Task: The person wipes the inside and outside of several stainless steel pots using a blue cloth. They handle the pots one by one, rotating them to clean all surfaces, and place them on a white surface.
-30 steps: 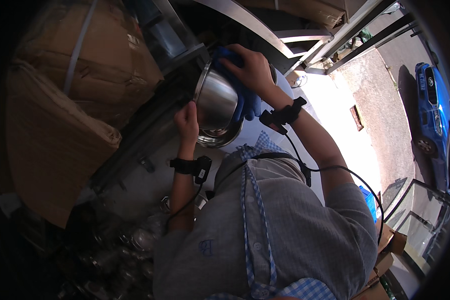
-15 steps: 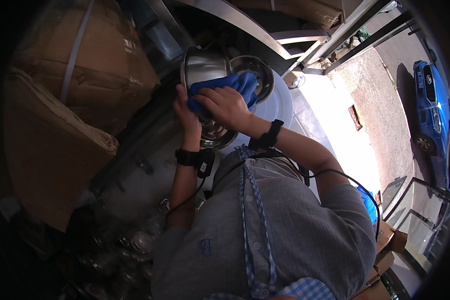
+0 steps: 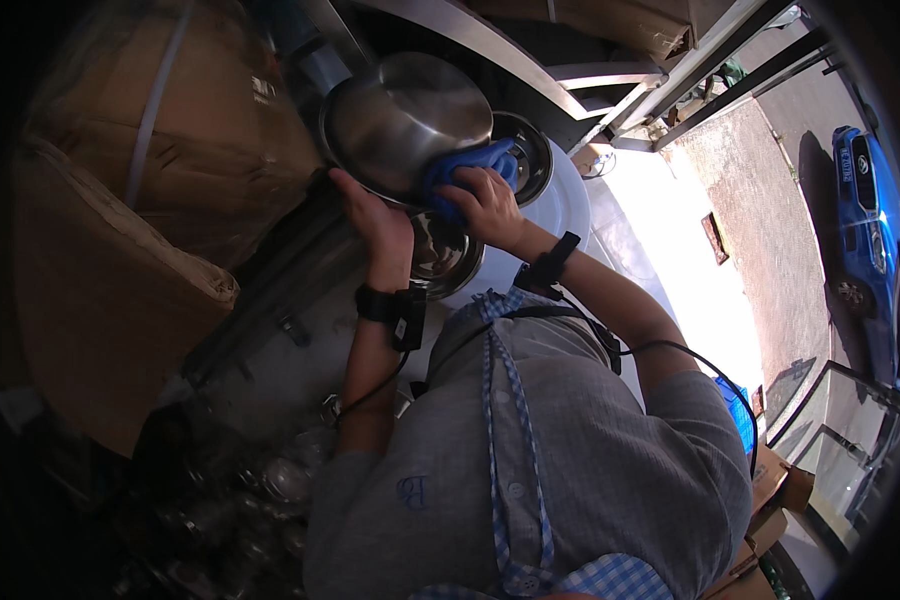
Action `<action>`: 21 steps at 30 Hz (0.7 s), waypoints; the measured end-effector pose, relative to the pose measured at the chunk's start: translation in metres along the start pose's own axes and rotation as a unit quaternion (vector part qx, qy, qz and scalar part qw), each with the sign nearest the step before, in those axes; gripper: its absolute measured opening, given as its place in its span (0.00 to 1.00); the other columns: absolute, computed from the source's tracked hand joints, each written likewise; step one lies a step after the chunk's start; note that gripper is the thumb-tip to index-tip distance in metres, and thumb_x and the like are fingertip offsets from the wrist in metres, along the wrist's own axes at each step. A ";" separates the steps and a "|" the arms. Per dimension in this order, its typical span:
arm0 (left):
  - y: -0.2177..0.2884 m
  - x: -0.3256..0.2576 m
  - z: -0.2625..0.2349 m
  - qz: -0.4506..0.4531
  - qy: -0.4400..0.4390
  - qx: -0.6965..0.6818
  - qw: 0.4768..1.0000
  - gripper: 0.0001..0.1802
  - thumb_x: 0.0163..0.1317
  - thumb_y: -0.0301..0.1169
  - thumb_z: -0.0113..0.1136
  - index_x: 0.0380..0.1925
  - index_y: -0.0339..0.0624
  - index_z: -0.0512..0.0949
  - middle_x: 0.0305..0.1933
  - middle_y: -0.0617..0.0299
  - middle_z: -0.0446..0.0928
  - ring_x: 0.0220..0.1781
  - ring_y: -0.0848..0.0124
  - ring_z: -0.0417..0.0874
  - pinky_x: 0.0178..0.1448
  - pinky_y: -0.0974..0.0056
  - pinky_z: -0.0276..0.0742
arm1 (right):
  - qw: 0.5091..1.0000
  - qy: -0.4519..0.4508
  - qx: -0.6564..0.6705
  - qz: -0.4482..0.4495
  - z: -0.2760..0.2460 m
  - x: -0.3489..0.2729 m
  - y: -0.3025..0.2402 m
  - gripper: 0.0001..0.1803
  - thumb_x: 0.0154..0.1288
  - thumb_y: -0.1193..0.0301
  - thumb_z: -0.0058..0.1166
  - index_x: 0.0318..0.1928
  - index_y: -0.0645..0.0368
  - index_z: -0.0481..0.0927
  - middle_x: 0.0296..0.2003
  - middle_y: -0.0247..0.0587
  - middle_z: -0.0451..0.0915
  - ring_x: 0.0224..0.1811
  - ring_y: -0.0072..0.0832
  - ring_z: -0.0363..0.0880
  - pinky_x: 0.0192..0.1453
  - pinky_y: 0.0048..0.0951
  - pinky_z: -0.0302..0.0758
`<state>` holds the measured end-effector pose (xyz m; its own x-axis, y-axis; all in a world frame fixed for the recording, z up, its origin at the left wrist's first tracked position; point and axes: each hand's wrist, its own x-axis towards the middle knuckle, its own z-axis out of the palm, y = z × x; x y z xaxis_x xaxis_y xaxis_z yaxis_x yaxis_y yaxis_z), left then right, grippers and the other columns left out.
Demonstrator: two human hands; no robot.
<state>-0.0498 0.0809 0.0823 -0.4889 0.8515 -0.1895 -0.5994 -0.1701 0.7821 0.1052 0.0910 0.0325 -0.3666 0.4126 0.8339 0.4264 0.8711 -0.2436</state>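
Observation:
A shiny stainless steel bowl (image 3: 410, 120) is tilted so that its outer side and round base face me. My left hand (image 3: 382, 232) holds it at the near left rim, thumb stretched up along the edge; its other fingers are mostly hidden behind the bowl. With bent fingers my right hand (image 3: 488, 208) grips a bunched blue cloth (image 3: 472, 165), pressed against the bowl's lower right side. Two more metal bowls, one to the right (image 3: 535, 160) and one nearer me (image 3: 445, 258), rest on a round white surface (image 3: 570, 205).
Large cardboard boxes (image 3: 200, 150) stand at the left. A metal frame (image 3: 470, 40) crosses behind the bowls. Many shiny metal pieces (image 3: 280, 480) lie in the dark at lower left. A black cable (image 3: 670, 342) runs from my wrists past my body. Outside at right is a blue car (image 3: 865, 230).
The held bowl has turned from showing its side to showing its base, and has shifted up and left. My right hand has moved slightly right with the cloth, now bunched smaller.

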 end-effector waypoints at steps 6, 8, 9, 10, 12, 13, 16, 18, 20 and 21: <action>-0.004 -0.004 0.007 -0.073 -0.025 -0.014 0.997 0.39 0.71 0.60 0.34 0.67 0.40 0.60 0.69 0.55 0.64 0.67 0.58 0.67 0.69 0.54 0.63 | 0.997 0.013 -0.016 -0.072 0.002 0.003 0.006 0.28 0.44 0.69 0.63 0.51 0.53 0.77 0.42 0.44 0.73 0.41 0.40 0.77 0.42 0.38 0.76; -0.012 0.002 -0.006 -0.075 -0.020 -0.034 0.996 0.39 0.71 0.61 0.32 0.68 0.43 0.59 0.70 0.55 0.62 0.69 0.58 0.65 0.70 0.52 0.62 | 0.998 0.042 -0.018 -0.046 0.000 -0.009 0.014 0.28 0.45 0.70 0.63 0.52 0.53 0.76 0.43 0.44 0.73 0.41 0.40 0.77 0.43 0.37 0.76; -0.015 0.003 -0.010 -0.070 -0.009 -0.026 0.997 0.38 0.71 0.61 0.32 0.69 0.44 0.59 0.71 0.56 0.61 0.69 0.58 0.64 0.71 0.51 0.62 | 0.998 0.056 -0.015 -0.019 -0.003 -0.014 0.017 0.28 0.46 0.70 0.63 0.52 0.52 0.75 0.44 0.44 0.73 0.40 0.39 0.78 0.43 0.37 0.76; -0.018 0.004 -0.015 -0.065 0.002 -0.019 0.998 0.38 0.70 0.62 0.32 0.69 0.46 0.59 0.71 0.56 0.61 0.70 0.58 0.63 0.71 0.51 0.62 | 0.997 0.070 -0.013 0.008 -0.005 -0.019 0.020 0.28 0.47 0.70 0.62 0.53 0.51 0.74 0.44 0.44 0.73 0.39 0.39 0.78 0.44 0.36 0.76; -0.022 0.006 -0.024 -0.065 0.002 -0.020 0.998 0.38 0.70 0.62 0.32 0.70 0.49 0.58 0.72 0.57 0.60 0.71 0.58 0.63 0.72 0.50 0.61 | 0.992 0.075 0.008 0.103 -0.008 -0.026 0.026 0.29 0.48 0.70 0.65 0.54 0.52 0.71 0.49 0.48 0.72 0.45 0.49 0.77 0.47 0.43 0.75; -0.022 0.008 -0.029 -0.071 -0.009 -0.027 0.997 0.38 0.70 0.62 0.33 0.70 0.50 0.57 0.72 0.58 0.59 0.71 0.58 0.62 0.72 0.50 0.61 | 0.980 0.112 0.026 0.163 -0.008 -0.025 0.031 0.26 0.53 0.71 0.62 0.53 0.54 0.70 0.48 0.51 0.72 0.45 0.53 0.76 0.47 0.45 0.75; -0.025 0.007 -0.034 -0.083 -0.028 -0.042 0.995 0.38 0.69 0.62 0.33 0.70 0.51 0.57 0.72 0.59 0.59 0.71 0.58 0.62 0.72 0.50 0.61 | 0.911 0.152 0.070 0.376 -0.011 -0.015 0.046 0.19 0.63 0.69 0.55 0.53 0.59 0.69 0.45 0.59 0.75 0.44 0.60 0.76 0.46 0.49 0.74; -0.024 0.003 -0.030 -0.087 -0.019 -0.040 0.995 0.38 0.69 0.62 0.34 0.70 0.51 0.57 0.72 0.59 0.59 0.71 0.59 0.62 0.72 0.50 0.62 | 0.870 0.142 0.077 0.466 -0.013 -0.009 0.053 0.17 0.67 0.67 0.50 0.52 0.62 0.68 0.43 0.63 0.76 0.44 0.62 0.75 0.45 0.50 0.73; -0.020 -0.003 -0.024 -0.088 0.007 -0.030 0.996 0.37 0.70 0.62 0.34 0.70 0.51 0.57 0.72 0.59 0.59 0.71 0.59 0.62 0.72 0.49 0.62 | 0.857 0.120 0.064 0.498 -0.013 -0.004 0.056 0.17 0.71 0.64 0.46 0.52 0.64 0.67 0.41 0.66 0.77 0.44 0.63 0.76 0.44 0.51 0.73; -0.016 -0.004 -0.020 -0.083 -0.004 -0.023 0.996 0.37 0.70 0.62 0.33 0.71 0.51 0.55 0.74 0.59 0.56 0.72 0.59 0.60 0.73 0.49 0.60 | 0.836 0.109 0.086 0.532 -0.013 -0.004 0.058 0.19 0.71 0.62 0.46 0.52 0.64 0.67 0.43 0.67 0.77 0.45 0.63 0.75 0.46 0.51 0.72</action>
<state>-0.0507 0.0699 0.0582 -0.3753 0.8740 -0.3088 -0.7005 -0.0493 0.7119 0.1421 0.1362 0.0221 0.3113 0.9355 0.1671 0.2836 0.0763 -0.9559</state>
